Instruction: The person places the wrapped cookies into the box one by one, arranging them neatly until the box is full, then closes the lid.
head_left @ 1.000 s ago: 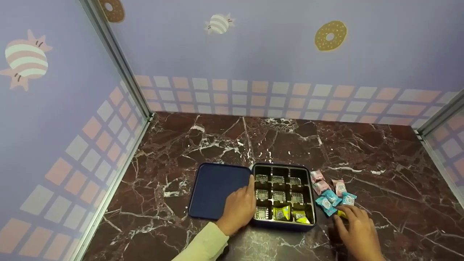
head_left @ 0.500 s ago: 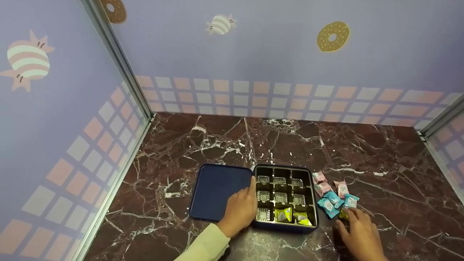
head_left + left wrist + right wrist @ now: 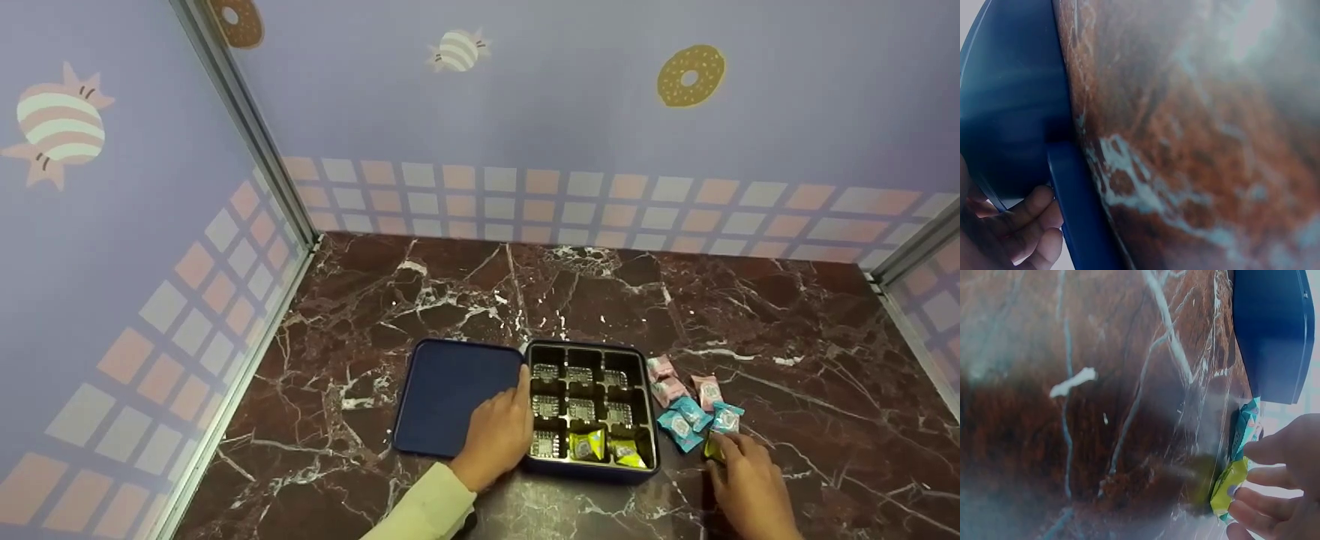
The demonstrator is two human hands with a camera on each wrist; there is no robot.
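Note:
The left hand [image 3: 496, 433] lies between the dark blue lid [image 3: 457, 397] and the dark blue box [image 3: 592, 471], its index finger straight along the box's left rim. In the left wrist view its other fingertips rest at the lid [image 3: 1081, 208], beside the box wall [image 3: 1010, 95]. The box's black tray has square compartments; two in the front row hold yellow-wrapped candies [image 3: 587, 444]. To the right of the box, the right hand [image 3: 752, 484] pinches another yellow-wrapped candy [image 3: 1229, 488] on the table, partly hidden by the fingers.
Blue-wrapped candies [image 3: 680, 430] and pink-wrapped candies [image 3: 707, 391] lie in a loose group right of the box. The marbled table [image 3: 360, 300] meets a patterned back wall [image 3: 570, 112] and side panels. In the right wrist view the box [image 3: 1275, 332] stands beyond the candies.
The right thumb has drawn in toward the fingers at the yellow-wrapped candy. The left hand, lid and box keep their places; the head view has shifted slightly.

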